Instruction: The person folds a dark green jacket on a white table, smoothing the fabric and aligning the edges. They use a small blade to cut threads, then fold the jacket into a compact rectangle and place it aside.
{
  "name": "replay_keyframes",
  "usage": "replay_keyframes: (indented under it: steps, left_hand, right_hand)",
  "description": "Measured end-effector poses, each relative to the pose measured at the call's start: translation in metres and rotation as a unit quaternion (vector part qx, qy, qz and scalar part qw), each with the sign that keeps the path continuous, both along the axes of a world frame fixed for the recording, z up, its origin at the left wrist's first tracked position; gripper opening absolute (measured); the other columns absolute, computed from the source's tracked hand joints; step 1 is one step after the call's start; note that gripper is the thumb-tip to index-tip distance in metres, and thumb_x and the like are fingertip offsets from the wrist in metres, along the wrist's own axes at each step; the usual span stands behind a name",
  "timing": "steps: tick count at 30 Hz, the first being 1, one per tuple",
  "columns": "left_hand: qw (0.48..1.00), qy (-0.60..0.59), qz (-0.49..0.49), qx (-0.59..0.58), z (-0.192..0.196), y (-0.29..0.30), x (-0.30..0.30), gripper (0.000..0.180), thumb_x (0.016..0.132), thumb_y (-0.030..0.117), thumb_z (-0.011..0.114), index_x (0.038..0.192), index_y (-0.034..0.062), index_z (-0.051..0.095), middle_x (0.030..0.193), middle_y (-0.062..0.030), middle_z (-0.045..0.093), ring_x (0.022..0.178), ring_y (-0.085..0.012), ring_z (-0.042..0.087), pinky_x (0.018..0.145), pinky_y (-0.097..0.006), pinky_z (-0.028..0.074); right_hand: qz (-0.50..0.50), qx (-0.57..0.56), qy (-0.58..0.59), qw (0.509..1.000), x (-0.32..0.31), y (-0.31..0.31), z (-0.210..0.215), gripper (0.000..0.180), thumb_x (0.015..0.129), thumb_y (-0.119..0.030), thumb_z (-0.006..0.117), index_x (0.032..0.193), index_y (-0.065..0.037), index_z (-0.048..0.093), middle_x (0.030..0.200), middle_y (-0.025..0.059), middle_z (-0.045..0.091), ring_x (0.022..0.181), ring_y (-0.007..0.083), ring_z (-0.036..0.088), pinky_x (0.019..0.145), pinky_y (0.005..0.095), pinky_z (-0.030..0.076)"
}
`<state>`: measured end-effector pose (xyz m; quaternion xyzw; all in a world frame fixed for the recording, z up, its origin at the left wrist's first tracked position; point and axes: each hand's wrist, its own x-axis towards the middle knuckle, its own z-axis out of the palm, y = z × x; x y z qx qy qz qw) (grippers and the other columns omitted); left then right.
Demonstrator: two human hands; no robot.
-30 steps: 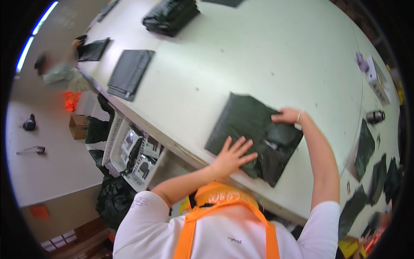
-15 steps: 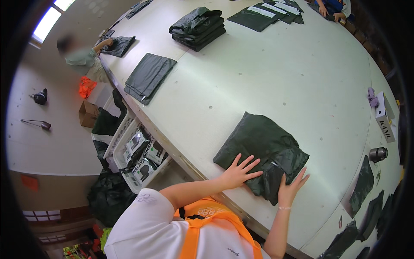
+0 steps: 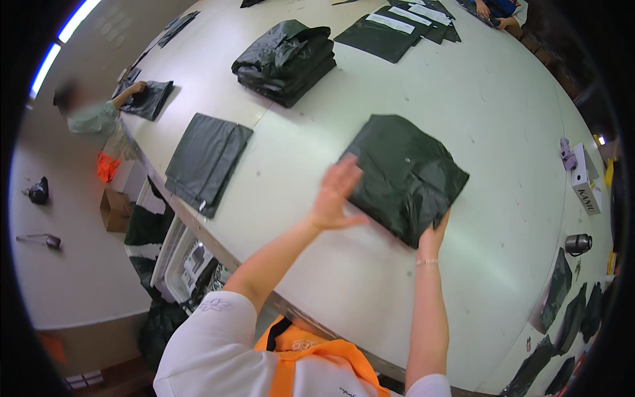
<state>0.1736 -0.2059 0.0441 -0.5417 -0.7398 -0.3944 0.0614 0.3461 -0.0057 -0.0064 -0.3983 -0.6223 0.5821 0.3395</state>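
Note:
A folded bundle of dark green, shiny waterproof cloth (image 3: pixel 403 169) is in front of me over the white table (image 3: pixel 317 264); its exact kind does not show. My right hand (image 3: pixel 433 237) grips its near right corner, the fingers hidden beneath it. Close by the bundle's left edge is my left hand (image 3: pixel 336 197), slightly blurred, fingers and thumb spread, holding nothing. To the left lies a flat folded dark green piece (image 3: pixel 208 162) with a neat rectangular shape.
A stack of folded dark bundles (image 3: pixel 284 63) stands farther off, near flat dark packages with white labels (image 3: pixel 383 33). White baskets (image 3: pixel 175 261) are below the left table edge. A metal flask (image 3: pixel 579 245) and white box (image 3: pixel 585 178) stand right. Two co-workers handle dark pieces.
The bundle has moved away from me over the table. My left hand has come off it and moved to its left side; my right hand has shifted under its near corner.

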Motion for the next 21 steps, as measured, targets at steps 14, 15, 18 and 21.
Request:
replay_keyframes:
  steps: [14,15,18,21]
  left_hand:
    - [0.928,-0.068,0.356,-0.082,-0.065,-0.02,-0.332,0.089,0.077,0.013,0.066,0.147,0.0135,0.011,0.151,-0.0212,0.012,0.119,-0.0456,0.043,0.086,-0.046,0.047]
    - [0.931,-0.068,0.353,-0.066,-0.071,-0.018,-0.341,0.089,0.077,0.013,0.066,0.147,0.0152,0.012,0.151,-0.021,0.011,0.119,-0.0457,0.043,0.087,-0.046,0.046]
    - [0.93,-0.056,0.358,-0.059,-0.071,-0.022,-0.365,0.09,0.077,0.014,0.067,0.147,0.0151,0.011,0.151,-0.0205,0.011,0.119,-0.0462,0.043,0.088,-0.046,0.046]
    - [0.929,-0.007,0.37,-0.016,-0.067,-0.029,-0.366,0.093,0.077,0.014,0.069,0.148,0.0107,0.008,0.15,-0.0252,0.007,0.12,-0.0482,0.041,0.094,-0.045,0.042]
  right_hand:
    - [-0.018,0.024,-0.101,0.994,-0.314,0.034,-0.025,0.064,0.088,-0.033,0.056,0.145,-0.021,0.029,0.121,0.0289,0.046,0.113,0.0436,0.049,0.097,0.045,0.038]
    - [-0.015,0.036,-0.113,0.993,-0.323,0.038,-0.03,0.065,0.088,-0.034,0.056,0.145,-0.021,0.029,0.121,0.0293,0.046,0.113,0.044,0.049,0.097,0.045,0.039]
    - [0.015,0.027,-0.125,0.992,-0.351,0.038,-0.024,0.066,0.09,-0.042,0.051,0.146,-0.019,0.026,0.127,0.0317,0.042,0.115,0.0456,0.047,0.1,0.0443,0.037]
    - [0.057,-0.152,-0.022,0.986,-0.36,0.032,0.001,0.071,0.092,-0.053,0.043,0.146,-0.011,0.024,0.141,0.0205,0.034,0.129,0.0325,0.036,0.105,0.0395,0.031]
